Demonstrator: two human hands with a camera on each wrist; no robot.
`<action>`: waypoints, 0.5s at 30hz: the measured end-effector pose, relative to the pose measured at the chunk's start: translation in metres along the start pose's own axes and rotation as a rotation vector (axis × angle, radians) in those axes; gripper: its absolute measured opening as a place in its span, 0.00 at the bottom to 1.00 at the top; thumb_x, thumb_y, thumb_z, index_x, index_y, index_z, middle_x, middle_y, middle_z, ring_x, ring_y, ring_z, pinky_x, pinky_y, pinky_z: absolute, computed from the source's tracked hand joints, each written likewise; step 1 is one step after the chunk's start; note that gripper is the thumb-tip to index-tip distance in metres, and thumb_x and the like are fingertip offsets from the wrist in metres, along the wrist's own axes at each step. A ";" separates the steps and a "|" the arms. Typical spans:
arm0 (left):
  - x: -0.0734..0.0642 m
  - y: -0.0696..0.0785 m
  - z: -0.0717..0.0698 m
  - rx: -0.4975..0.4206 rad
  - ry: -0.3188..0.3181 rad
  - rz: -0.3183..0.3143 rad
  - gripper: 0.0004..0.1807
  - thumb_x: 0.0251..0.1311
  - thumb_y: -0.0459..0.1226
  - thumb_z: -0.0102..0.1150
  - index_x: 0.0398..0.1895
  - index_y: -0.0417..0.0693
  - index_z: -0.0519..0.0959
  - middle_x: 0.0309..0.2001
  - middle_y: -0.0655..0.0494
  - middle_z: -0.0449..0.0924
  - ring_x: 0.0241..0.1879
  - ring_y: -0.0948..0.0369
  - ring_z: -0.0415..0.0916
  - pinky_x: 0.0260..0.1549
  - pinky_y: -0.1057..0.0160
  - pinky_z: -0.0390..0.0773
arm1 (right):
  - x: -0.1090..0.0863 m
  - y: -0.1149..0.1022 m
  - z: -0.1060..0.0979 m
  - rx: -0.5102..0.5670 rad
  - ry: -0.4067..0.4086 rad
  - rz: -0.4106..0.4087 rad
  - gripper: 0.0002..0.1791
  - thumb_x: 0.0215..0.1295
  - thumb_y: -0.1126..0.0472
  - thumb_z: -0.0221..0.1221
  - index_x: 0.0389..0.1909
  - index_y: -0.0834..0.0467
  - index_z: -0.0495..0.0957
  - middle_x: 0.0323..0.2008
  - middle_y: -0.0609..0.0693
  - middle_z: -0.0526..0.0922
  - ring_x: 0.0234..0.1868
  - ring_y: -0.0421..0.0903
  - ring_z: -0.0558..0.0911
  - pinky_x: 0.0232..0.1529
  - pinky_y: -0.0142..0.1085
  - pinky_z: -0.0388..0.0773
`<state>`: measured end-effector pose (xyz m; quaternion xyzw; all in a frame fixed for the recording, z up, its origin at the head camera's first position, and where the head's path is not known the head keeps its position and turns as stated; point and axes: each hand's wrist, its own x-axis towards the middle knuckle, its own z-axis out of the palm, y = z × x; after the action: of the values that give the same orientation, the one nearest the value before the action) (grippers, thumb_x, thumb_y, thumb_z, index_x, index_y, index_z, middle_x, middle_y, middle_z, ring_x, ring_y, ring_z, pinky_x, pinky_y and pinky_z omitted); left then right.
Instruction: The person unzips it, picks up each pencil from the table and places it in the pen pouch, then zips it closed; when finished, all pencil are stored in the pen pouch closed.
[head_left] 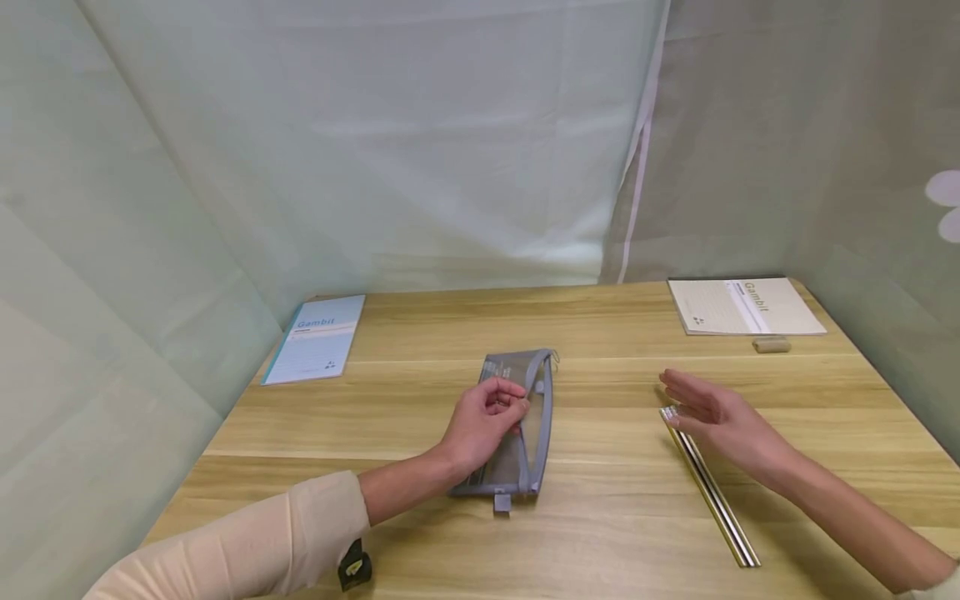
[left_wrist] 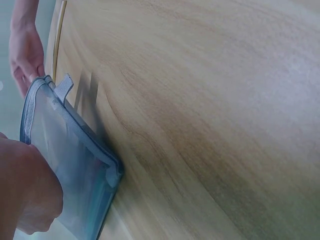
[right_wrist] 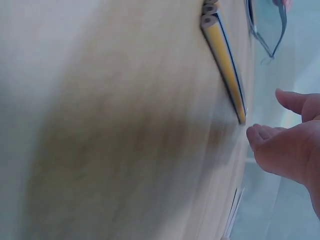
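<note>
A grey see-through zip pouch (head_left: pixel 501 471) lies on the table, its zipped edge gaping on the right side. My left hand (head_left: pixel 483 421) pinches the pouch's opening edge between thumb and fingers; in the left wrist view the pouch (left_wrist: pixel 75 150) is tilted up off the wood. A few striped pencils (head_left: pixel 712 493) lie side by side to the right of the pouch. Over their far end hovers my right hand (head_left: pixel 727 425), fingers extended and thumb apart. Seen from the right wrist, the pencils (right_wrist: pixel 225 60) are yellow and dark, with the fingertips just past their end.
A blue notebook (head_left: pixel 317 340) lies at the back left of the wooden table (head_left: pixel 600 533). At the back right are a cream notebook (head_left: pixel 712 307) and a small brownish block (head_left: pixel 772 345). Curtains (head_left: pixel 450 150) hang behind the table's far edge.
</note>
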<state>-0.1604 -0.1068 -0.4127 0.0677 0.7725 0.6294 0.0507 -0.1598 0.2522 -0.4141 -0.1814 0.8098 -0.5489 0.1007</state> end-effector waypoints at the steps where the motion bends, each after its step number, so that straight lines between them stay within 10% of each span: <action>1: 0.000 0.000 0.000 0.000 -0.001 -0.001 0.10 0.71 0.31 0.65 0.51 0.34 0.81 0.40 0.47 0.83 0.33 0.59 0.82 0.35 0.65 0.86 | -0.003 0.002 -0.002 0.004 -0.001 -0.008 0.39 0.77 0.67 0.60 0.80 0.73 0.53 0.77 0.72 0.61 0.74 0.57 0.70 0.60 0.20 0.71; 6: 0.001 0.001 0.001 0.006 -0.001 -0.008 0.12 0.71 0.32 0.65 0.52 0.33 0.80 0.40 0.47 0.83 0.33 0.60 0.81 0.36 0.65 0.86 | -0.015 0.010 -0.010 0.006 0.016 -0.008 0.38 0.76 0.68 0.62 0.79 0.73 0.57 0.75 0.71 0.65 0.66 0.29 0.74 0.59 0.22 0.74; 15: 0.000 0.002 0.000 0.012 -0.002 -0.014 0.12 0.71 0.32 0.65 0.52 0.33 0.80 0.40 0.47 0.83 0.32 0.60 0.81 0.36 0.65 0.86 | -0.027 0.020 -0.002 -0.143 0.126 -0.048 0.30 0.70 0.72 0.66 0.70 0.74 0.71 0.63 0.69 0.80 0.49 0.35 0.84 0.48 0.24 0.82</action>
<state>-0.1601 -0.1062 -0.4111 0.0633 0.7766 0.6243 0.0555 -0.1395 0.2717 -0.4323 -0.1725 0.8470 -0.5023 0.0231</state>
